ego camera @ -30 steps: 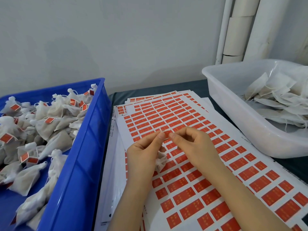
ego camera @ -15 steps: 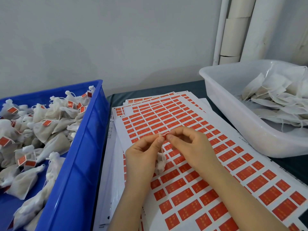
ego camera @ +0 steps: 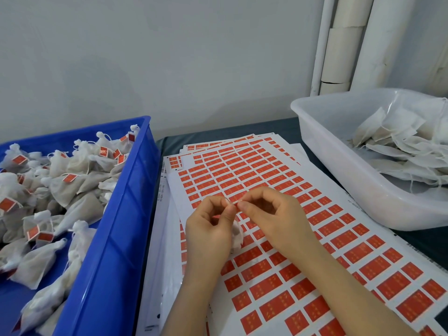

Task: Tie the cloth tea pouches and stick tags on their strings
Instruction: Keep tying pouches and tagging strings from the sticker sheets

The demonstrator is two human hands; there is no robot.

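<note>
Left hand (ego camera: 208,236) and right hand (ego camera: 274,221) meet fingertip to fingertip over the sheets (ego camera: 266,170). Both are curled. Thumb and forefinger of each pinch a small red tag (ego camera: 236,203) from opposite sides, left hand on its left end, right hand on its right end. The string can't be made out. The other right fingers are bent in and hold nothing. A white pouch (ego camera: 236,236) sits just under the tag, tucked against the left palm and lower fingers, and mostly hidden by that hand. A bit of red also shows inside the left fingers; can't tell what it is.

The sheets are white with rows of red stickers, several stacked and fanned on a dark table (ego camera: 218,139). Both forearms lie across them. A blue bin (ego camera: 114,238) stands to the left, touching the stack, heaped with tied pouches (ego camera: 72,187), many with red tags. A white tub (ego camera: 339,166) on the right, overlapping the sheets' edge, holds flat untied pouches (ego camera: 400,146). There is a plain grey wall (ego camera: 169,57) behind and white pipes (ego camera: 344,44) in the right corner.
</note>
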